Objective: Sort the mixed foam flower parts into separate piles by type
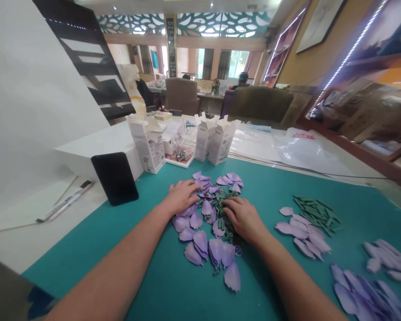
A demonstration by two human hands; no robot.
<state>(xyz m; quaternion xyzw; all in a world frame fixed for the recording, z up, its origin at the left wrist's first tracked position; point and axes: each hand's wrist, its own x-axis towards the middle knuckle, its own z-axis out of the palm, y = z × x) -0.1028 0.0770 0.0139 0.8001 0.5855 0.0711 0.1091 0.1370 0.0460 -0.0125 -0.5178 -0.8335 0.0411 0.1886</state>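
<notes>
My left hand (183, 196) rests with its fingers stretched out on purple petal-shaped pieces (196, 220) at the pile's left side. On the right, my right hand (246, 217) has its fingers apart and slightly bent, touching small green pieces (219, 206) in the middle. Nothing can be seen gripped in either hand; the right fingertips are partly hidden among the green bits. More purple petals (227, 253) lie in front of the pile, towards me. A few small red bits show among the green ones.
On the green mat (147, 276) to the right lie green sticks (316, 214), pale petals (304, 234) and darker purple petals (364, 290). Behind stand white cartons (150, 145), a white tray (178, 161) and a black tablet-like device (114, 179). Pens (65, 203) lie at left.
</notes>
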